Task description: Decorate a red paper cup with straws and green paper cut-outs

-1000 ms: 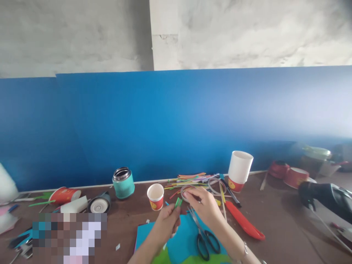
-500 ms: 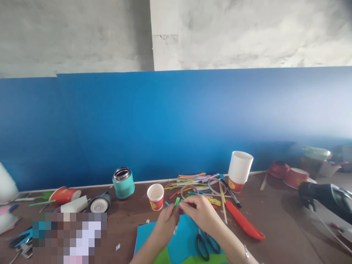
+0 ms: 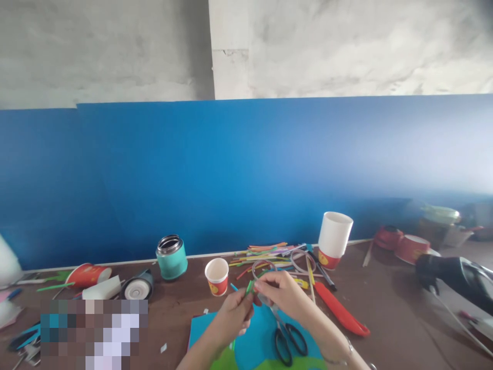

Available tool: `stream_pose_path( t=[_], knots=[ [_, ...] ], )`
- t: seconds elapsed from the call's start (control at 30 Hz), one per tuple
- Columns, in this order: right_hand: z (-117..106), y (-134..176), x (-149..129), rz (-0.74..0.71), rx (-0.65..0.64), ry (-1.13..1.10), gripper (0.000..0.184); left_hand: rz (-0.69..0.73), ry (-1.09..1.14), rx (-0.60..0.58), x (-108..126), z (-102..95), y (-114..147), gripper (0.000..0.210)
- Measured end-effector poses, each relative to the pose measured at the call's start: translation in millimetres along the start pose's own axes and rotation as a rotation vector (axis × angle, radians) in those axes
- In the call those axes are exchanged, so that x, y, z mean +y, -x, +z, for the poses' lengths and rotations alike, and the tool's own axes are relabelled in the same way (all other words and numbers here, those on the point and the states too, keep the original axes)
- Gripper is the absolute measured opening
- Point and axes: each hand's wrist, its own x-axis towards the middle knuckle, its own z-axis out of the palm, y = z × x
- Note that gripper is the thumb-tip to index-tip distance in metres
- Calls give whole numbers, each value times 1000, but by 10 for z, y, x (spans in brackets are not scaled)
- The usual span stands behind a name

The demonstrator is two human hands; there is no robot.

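Note:
A small green strip (image 3: 250,286) is pinched in my left hand (image 3: 234,310), its end poking up past the thumb. Against it, my right hand (image 3: 283,292) has thumb and forefinger closed together; what lies between those fingertips is too small to make out. Below both hands are blue sheets (image 3: 256,344) with green paper (image 3: 225,359) over part of them. Black-handled scissors (image 3: 285,343) rest on the sheets under my right forearm, blades partly hidden by the hand. A small paper cup (image 3: 216,277) stands just beyond my left hand.
Behind my hands lies a pile of coloured sticks (image 3: 265,253). Stacked white cups (image 3: 335,239) and a long red pouch (image 3: 342,309) are on the right, a black handheld device (image 3: 447,275) farther out. A teal jar (image 3: 171,259) and a tipped red cup (image 3: 88,275) are leftward.
My right fingertips have come in closer against the green strip, and the hands have shifted slightly. More of the scissors shows. The view has moved a little.

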Motion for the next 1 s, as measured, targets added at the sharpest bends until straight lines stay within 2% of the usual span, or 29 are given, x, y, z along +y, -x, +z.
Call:
stream_pose_path(
  t=[0.1, 0.27, 0.33, 0.47, 0.53, 0.6, 0.77, 0.87, 0.93, 1.0],
  knots=[
    [3, -10, 11, 4, -10, -19, 35, -26, 17, -17, -20, 1, 2, 55],
    [-10, -21, 44, 6, 9, -6, 36, 96, 9, 26, -58, 8, -11, 49],
    [-24, -35, 55, 3, 34, 20, 37, 104, 1, 14, -56, 11, -3, 48],
    [-31, -61, 46, 29, 162, 133, 36, 38, -29, -54, -45, 17, 33, 45],
    [-4, -59, 31, -5, 272, 234, 36, 8, -34, -79, -39, 26, 56, 45],
    [43, -49, 21, -64, 316, 330, 36, 0, -25, -104, -29, 41, 81, 44],
    [133, -37, 25, -118, 238, 341, 32, -2, 24, -172, 16, 70, 127, 46],
    [102, -50, 28, -115, 278, 292, 34, -11, 37, -142, 16, 50, 100, 47],
    [63, -55, 25, -100, 311, 266, 37, -19, 31, -80, -20, 21, 44, 47],
    [37, -52, 20, -76, 287, 243, 37, -10, -19, 9, -88, -12, -32, 47]
  ],
)
